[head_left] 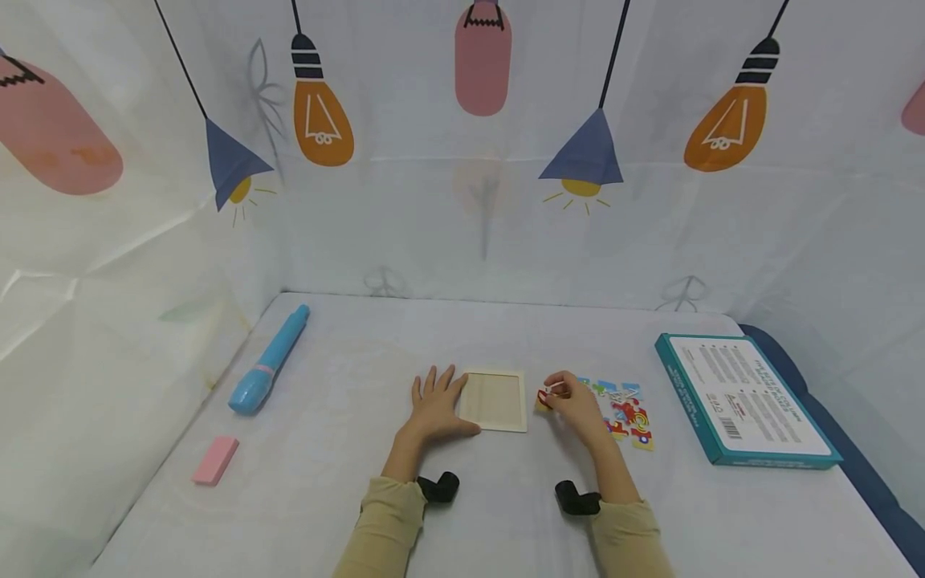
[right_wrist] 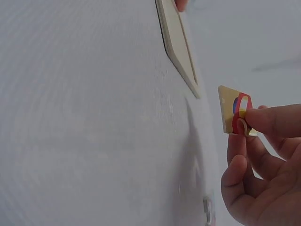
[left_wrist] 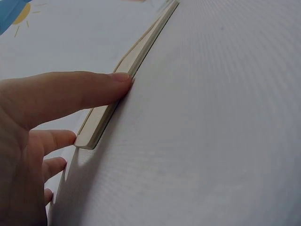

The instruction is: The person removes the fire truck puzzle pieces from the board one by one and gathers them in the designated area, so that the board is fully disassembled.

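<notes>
A shallow wooden puzzle tray (head_left: 494,401), pale and square, lies flat on the table. My left hand (head_left: 436,409) is at its left side with fingers spread and fairly straight. In the left wrist view, the thumb (left_wrist: 101,88) rests against the tray's edge. To the right of the tray, my right hand (head_left: 576,405) pinches a puzzle piece (right_wrist: 235,110), yellow with red and blue print, between thumb and fingers. It is held above the table in the right wrist view. More colourful puzzle pieces (head_left: 640,417) lie beside the right hand, which partly hides them.
A teal box (head_left: 751,401) with a printed white face lies at the right. On the left are a blue pen-shaped device (head_left: 270,361) and a pink block (head_left: 215,461). A white cloth with printed lamps hangs behind the white table.
</notes>
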`<move>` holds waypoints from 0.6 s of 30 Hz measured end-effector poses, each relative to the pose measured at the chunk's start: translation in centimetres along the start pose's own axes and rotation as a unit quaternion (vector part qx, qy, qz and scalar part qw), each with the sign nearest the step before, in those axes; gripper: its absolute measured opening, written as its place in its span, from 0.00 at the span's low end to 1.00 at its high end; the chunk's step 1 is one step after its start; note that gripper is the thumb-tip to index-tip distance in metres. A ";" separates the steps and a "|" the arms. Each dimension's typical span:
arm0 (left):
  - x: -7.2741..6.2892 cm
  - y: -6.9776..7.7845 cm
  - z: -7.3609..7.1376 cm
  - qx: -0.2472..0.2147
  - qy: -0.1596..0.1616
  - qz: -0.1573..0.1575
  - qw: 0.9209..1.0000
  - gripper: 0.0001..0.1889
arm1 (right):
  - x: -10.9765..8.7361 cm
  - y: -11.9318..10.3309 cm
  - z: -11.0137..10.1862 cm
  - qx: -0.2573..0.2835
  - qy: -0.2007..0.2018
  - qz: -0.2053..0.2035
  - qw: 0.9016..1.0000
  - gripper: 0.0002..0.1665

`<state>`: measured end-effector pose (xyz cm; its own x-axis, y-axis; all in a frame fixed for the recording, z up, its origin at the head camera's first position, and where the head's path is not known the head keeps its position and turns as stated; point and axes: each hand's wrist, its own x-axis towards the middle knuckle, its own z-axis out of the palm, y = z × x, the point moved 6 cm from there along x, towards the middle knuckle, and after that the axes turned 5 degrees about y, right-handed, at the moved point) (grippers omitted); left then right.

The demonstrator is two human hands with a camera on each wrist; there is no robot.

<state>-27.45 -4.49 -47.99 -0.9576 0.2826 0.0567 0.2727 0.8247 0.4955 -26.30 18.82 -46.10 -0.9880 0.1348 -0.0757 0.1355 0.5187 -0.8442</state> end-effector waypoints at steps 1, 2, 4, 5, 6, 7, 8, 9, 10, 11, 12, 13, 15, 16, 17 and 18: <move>0.0 0.0 0.0 0.000 0.000 0.000 1.000 0.50 | -0.1 0.1 -0.3 -0.003 0.002 0.001 1.000 0.14; 0.0 0.0 0.0 -0.001 0.000 0.000 1.000 0.50 | -0.1 0.2 -0.5 -0.003 0.005 0.003 1.000 0.14; 0.0 0.0 0.0 -0.002 0.000 -0.001 1.000 0.50 | -0.3 0.4 -1.0 -0.007 0.007 0.005 1.000 0.14; 0.0 0.0 0.0 -0.001 -0.001 -0.001 1.000 0.50 | -0.5 0.5 -1.3 -0.011 0.006 0.006 1.000 0.14; 0.0 0.0 0.0 0.000 -0.002 -0.002 1.000 0.50 | -0.6 0.7 -1.5 -0.014 0.006 0.008 1.000 0.13; 0.0 0.0 0.0 0.000 -0.002 -0.002 1.000 0.50 | -0.7 0.8 -1.7 -0.017 0.006 0.009 1.000 0.13; 0.0 0.0 0.0 0.000 -0.002 -0.002 1.000 0.50 | -0.7 1.0 -1.9 -0.019 0.006 0.010 1.000 0.13; 0.0 0.0 0.0 0.001 -0.002 -0.002 1.000 0.50 | -0.8 1.2 -2.1 -0.021 0.005 0.010 1.000 0.13; 0.0 0.0 0.0 0.001 -0.002 -0.002 1.000 0.50 | -0.9 1.3 -2.4 -0.024 0.004 0.010 1.000 0.13; 0.0 0.0 0.0 0.001 -0.002 -0.002 1.000 0.50 | -1.0 1.5 -2.6 -0.027 0.004 0.011 1.000 0.13; 0.0 0.0 0.0 -0.001 -0.001 -0.001 1.000 0.50 | -1.0 1.7 -2.9 -0.031 0.006 0.011 0.999 0.13; 0.0 0.1 0.0 -0.002 -0.001 -0.001 1.000 0.50 | -1.1 1.8 -3.1 -0.034 0.005 0.012 0.999 0.13; -0.1 0.1 0.0 -0.003 -0.001 -0.001 1.000 0.50 | -1.3 2.1 -3.5 -0.050 0.004 0.018 0.999 0.13; -0.1 0.1 -0.1 -0.002 -0.002 -0.001 1.000 0.50 | -1.4 2.2 -3.7 -0.061 0.003 0.020 0.998 0.13; -0.1 0.1 -0.1 -0.001 -0.002 -0.001 1.000 0.50 | -1.4 2.3 -3.8 -0.070 0.002 0.023 0.997 0.13; -0.1 0.1 -0.1 -0.001 -0.003 -0.002 1.000 0.50 | -1.5 2.3 -3.9 -0.075 0.000 0.025 0.997 0.13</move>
<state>-27.37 -4.47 -47.87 -0.9578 0.2831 0.0496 0.2696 0.8250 0.4966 -24.25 23.11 -45.87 -0.9799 0.1628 -0.1152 0.1932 0.6316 -0.7508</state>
